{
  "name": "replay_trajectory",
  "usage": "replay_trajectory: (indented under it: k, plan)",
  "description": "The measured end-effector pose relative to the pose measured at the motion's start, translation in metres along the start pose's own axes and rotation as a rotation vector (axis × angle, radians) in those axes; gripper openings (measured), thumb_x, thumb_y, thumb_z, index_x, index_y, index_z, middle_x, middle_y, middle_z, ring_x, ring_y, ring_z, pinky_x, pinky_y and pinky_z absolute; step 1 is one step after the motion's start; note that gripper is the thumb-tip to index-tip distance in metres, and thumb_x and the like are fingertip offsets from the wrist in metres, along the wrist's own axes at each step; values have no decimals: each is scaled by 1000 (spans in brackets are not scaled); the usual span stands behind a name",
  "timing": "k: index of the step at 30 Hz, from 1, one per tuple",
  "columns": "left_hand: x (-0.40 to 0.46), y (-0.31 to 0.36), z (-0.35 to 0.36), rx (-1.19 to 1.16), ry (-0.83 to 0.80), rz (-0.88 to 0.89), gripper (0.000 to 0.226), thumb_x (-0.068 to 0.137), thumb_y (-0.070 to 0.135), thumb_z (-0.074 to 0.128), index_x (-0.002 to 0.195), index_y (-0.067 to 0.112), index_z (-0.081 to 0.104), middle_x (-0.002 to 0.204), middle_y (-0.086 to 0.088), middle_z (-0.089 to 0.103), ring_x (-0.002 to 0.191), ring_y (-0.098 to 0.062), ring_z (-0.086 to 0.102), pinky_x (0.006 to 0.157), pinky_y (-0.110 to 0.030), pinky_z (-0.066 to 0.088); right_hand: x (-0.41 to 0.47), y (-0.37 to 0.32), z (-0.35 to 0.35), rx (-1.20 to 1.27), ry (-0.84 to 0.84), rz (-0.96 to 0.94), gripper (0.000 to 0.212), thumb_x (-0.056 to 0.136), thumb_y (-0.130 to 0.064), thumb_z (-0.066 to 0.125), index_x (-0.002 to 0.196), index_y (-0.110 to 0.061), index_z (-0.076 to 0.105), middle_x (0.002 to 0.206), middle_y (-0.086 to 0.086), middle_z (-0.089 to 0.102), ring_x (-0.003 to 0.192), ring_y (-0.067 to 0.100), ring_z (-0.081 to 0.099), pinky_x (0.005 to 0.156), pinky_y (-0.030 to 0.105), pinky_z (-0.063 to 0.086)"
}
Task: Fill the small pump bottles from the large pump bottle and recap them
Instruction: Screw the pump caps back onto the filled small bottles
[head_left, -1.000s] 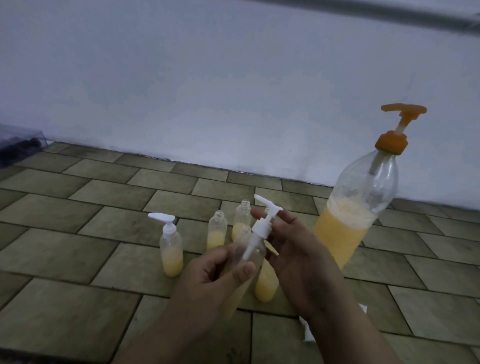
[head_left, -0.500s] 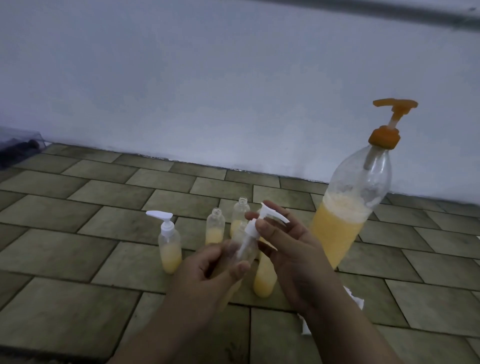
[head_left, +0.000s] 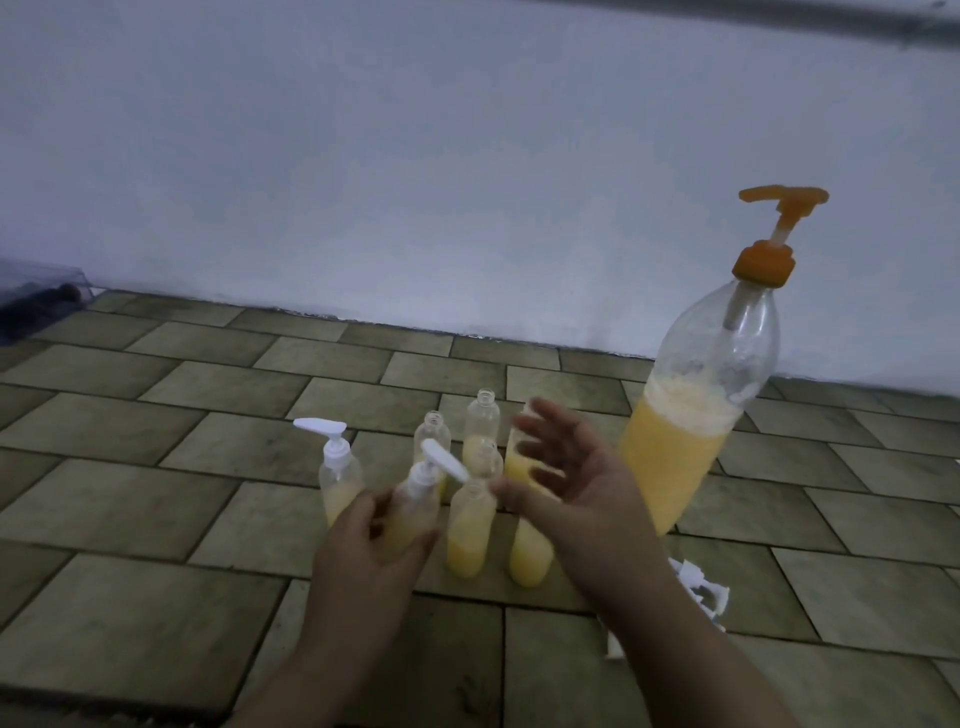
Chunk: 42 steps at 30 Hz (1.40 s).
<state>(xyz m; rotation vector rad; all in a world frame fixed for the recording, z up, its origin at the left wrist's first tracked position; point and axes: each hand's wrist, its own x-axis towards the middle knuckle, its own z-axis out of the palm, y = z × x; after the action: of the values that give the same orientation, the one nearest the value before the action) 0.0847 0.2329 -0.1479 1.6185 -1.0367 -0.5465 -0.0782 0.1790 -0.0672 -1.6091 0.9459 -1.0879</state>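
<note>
Left hand held a grip around a small capped bottle at lower centre of the frame, fingers curled about its body; the white pump head on it leaned toward the right. Right hand was open, fingers spread and holding nothing, hovering just above and in front of the bottle cluster.

Cluster at centre frame, on the tiled floor: one finished bottle with a white pump at the left; open, part-filled bottles behind and in front, standing close together, some touching or nearly so. Large bottle with an orange pump stood at right, about half full of yellow liquid. White scraps or caps lay at lower right; blur hid their exact form.

Risks, as judged:
- The held bottle was close to the open ones; setting it down carelessly could topple a neighbour and spill liquid, since none of those had a cap.
- The open hand above the necks could strike them on a sweep.
- Whether the pump was screwed fully home could not be told; a loose collar would leak.
- Wet fingers could slip on the smooth plastic.
</note>
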Motion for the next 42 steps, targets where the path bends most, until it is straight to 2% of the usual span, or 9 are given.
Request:
replay_trajectory:
  k: [7, 12, 18, 21, 25, 28, 34, 38, 42]
  plan:
    - [2, -16, 1, -38, 105, -31, 33, 77, 19, 75, 104, 28, 58, 95, 14, 63, 89, 3, 56, 65, -14, 39, -8, 7, -78, 225, 406, 54, 42, 76, 3, 66, 110, -21, 61, 101, 1, 70, 89, 9, 66, 66, 12, 52]
    - [10, -25, 3, 14, 214, -24, 44, 69, 21, 82, 104, 29, 56, 101, 8, 60, 95, -13, 58, 79, -32, 50, -23, 34, -102, 77, 508, 131, 31, 79, 3, 67, 97, -21, 64, 90, 2, 71, 85, 10, 67, 63, 12, 52]
    - [7, -25, 9, 13, 281, -64, 64, 63, 20, 85, 117, 19, 50, 115, 0, 50, 102, -19, 56, 89, -43, 51, -42, 67, -79, -650, 216, 242, 14, 79, -22, 74, 86, -27, 63, 71, -9, 62, 67, 5, 58, 57, 25, 46]
    - [-4, -21, 16, -50, 361, -51, 70, 67, 29, 81, 124, 13, 42, 117, -3, 41, 102, -19, 54, 92, -45, 50, -48, 94, -65, -1004, 134, 123, 27, 55, -28, 87, 66, -26, 62, 57, -10, 57, 57, 6, 55, 55, 28, 46]
    - [-26, -8, 27, 27, 294, 311, 56, 75, 42, 60, 122, 17, 41, 106, 10, 36, 97, -1, 46, 88, -8, 38, -51, 109, -49, -1209, 112, 144, 20, 60, -37, 79, 68, -28, 64, 60, -7, 63, 62, 13, 61, 62, 32, 47]
    - [-32, -8, 42, 131, 81, 363, 62, 78, 35, 67, 130, 22, 36, 115, 12, 38, 107, 1, 43, 91, -8, 38, -49, 106, -43, -1264, 142, 198, 20, 80, -50, 58, 88, -32, 62, 83, -9, 68, 86, 9, 61, 78, 29, 42]
    - [-22, -13, 57, 135, -66, 13, 76, 85, 33, 64, 146, 21, 20, 148, 2, 25, 137, -14, 25, 112, -38, 31, -44, 68, -52, -769, 341, 317, 7, 78, -31, 68, 76, -27, 63, 72, -9, 66, 75, 13, 61, 64, 27, 44]
    - [-8, -11, 59, 65, -71, -70, 59, 82, 36, 69, 133, 28, 39, 123, 16, 45, 118, -7, 42, 101, -33, 41, -47, 18, -75, -295, 326, 227, 9, 77, -15, 73, 80, -22, 70, 67, -5, 70, 63, 8, 65, 53, 17, 48]
    - [-7, -12, 58, 69, -129, -21, 37, 87, 37, 61, 116, 39, 40, 115, 19, 50, 114, -7, 50, 96, -34, 46, -50, -3, -77, -381, 254, -26, 19, 70, -13, 77, 77, -29, 72, 69, -10, 68, 67, 3, 64, 56, 7, 44]
